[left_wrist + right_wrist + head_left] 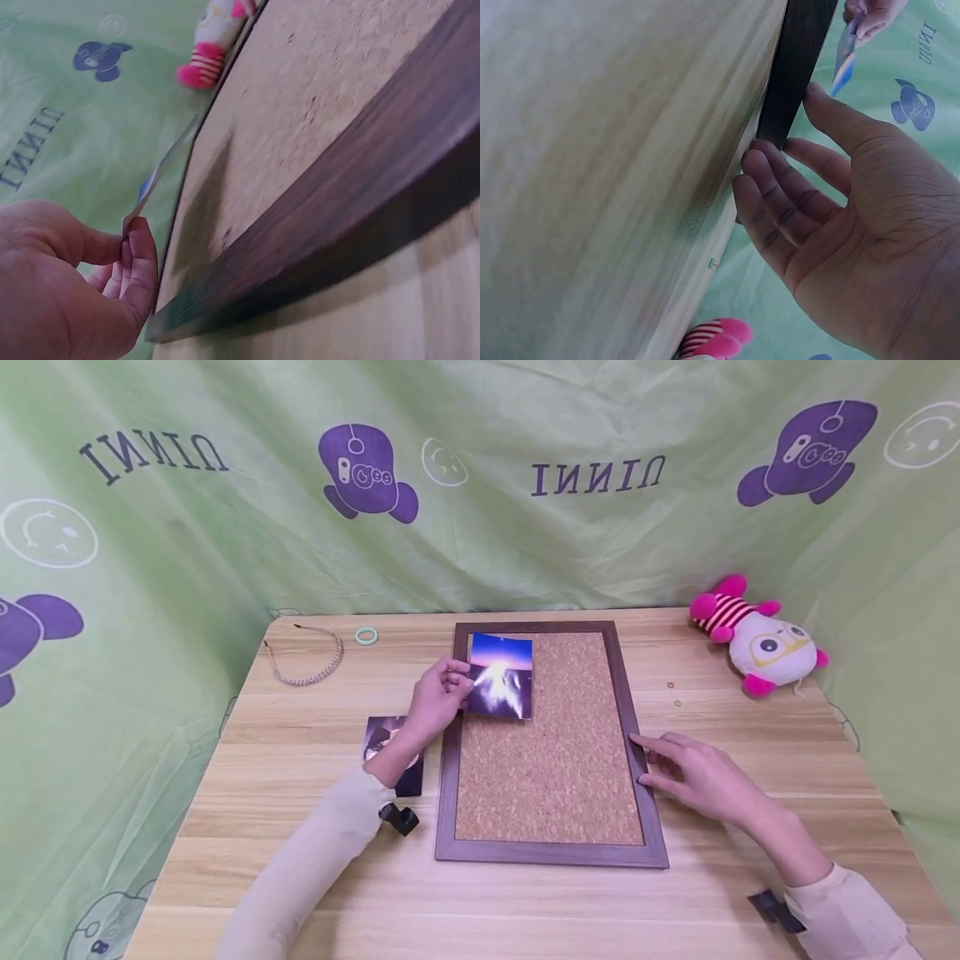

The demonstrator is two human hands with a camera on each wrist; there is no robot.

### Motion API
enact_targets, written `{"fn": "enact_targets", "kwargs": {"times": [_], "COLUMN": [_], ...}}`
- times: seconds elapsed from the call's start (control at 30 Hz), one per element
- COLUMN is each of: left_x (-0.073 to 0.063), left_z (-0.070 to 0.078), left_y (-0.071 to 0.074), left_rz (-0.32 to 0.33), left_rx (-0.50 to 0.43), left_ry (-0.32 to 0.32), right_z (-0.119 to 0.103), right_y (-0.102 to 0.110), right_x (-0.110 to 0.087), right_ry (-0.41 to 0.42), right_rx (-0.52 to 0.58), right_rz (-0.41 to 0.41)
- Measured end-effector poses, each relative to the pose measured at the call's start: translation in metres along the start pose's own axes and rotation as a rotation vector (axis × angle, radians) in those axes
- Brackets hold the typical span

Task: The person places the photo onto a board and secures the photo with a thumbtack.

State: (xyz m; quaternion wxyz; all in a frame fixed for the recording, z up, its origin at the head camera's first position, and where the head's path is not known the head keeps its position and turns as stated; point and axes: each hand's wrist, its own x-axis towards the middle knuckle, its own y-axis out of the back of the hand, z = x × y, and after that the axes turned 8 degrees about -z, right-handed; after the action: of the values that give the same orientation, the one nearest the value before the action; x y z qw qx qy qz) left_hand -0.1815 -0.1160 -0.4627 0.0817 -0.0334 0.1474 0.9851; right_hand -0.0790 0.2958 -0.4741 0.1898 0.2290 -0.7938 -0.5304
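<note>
My left hand (437, 700) pinches a photo card (501, 672) by its left edge, thumb against fingers. The card shows a blue and purple sky with a bright white glow. It is over the upper left of a cork board (551, 768) with a dark brown frame; in the left wrist view the photo card (156, 178) stands raised off the cork. On the frame's right side, my right hand (705, 777) touches the edge with its fingertips, the fingers relaxed. The right wrist view has the thumb at the dark frame (795, 67) and the other fingers beside it.
A second photo (408, 783) lies left of the board, partly hidden by my left wrist. Further back are a beaded headband (311, 680) and a mint-green ring (366, 636). Two tiny rings (671, 685) and a plush toy (772, 647) lie to the right. Green curtains (480, 560) surround the table.
</note>
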Motion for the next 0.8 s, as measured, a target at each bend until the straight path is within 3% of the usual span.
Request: {"fn": "enact_targets", "kwargs": {"times": [0.3,0.47,0.8], "left_x": [0.010,0.015,0.020], "left_z": [0.001,0.000,-0.003], "left_y": [-0.023,-0.032,-0.040], "left_rz": [-0.051,-0.070,-0.075], "left_rx": [-0.062,-0.109,-0.083], "left_ry": [0.006,0.047,0.089], "right_z": [0.000,-0.001,-0.001], "right_y": [0.000,0.001,0.001], "right_x": [0.000,0.000,0.000], "right_ry": [0.004,0.008,-0.006], "right_rx": [-0.001,-0.004,-0.005], "right_rz": [0.001,0.004,-0.013]}}
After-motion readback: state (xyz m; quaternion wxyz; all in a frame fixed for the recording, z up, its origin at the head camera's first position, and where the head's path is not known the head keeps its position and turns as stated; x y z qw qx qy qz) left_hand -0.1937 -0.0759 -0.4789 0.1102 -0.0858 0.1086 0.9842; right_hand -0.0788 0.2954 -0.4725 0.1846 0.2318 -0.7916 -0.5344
